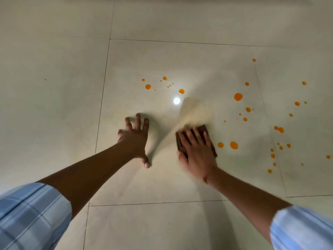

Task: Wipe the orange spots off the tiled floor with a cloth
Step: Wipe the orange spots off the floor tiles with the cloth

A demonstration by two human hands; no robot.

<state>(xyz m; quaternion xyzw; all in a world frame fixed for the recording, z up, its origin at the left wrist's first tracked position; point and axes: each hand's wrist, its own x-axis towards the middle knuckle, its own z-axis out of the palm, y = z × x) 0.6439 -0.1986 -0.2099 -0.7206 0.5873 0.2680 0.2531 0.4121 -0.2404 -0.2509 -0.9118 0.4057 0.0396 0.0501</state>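
brown cloth point(203, 136) angled up-left, right hand point(196, 150) flat on it, left hand point(135, 138) splayed

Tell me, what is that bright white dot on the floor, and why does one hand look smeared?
In the head view, the white dot is glare, a light reflected in the glossy floor. The right hand, pressing the dark cloth, is motion-blurred, while the left hand, flat on the tile, looks sharper. The tile lines bow slightly, which suggests wide-angle distortion.
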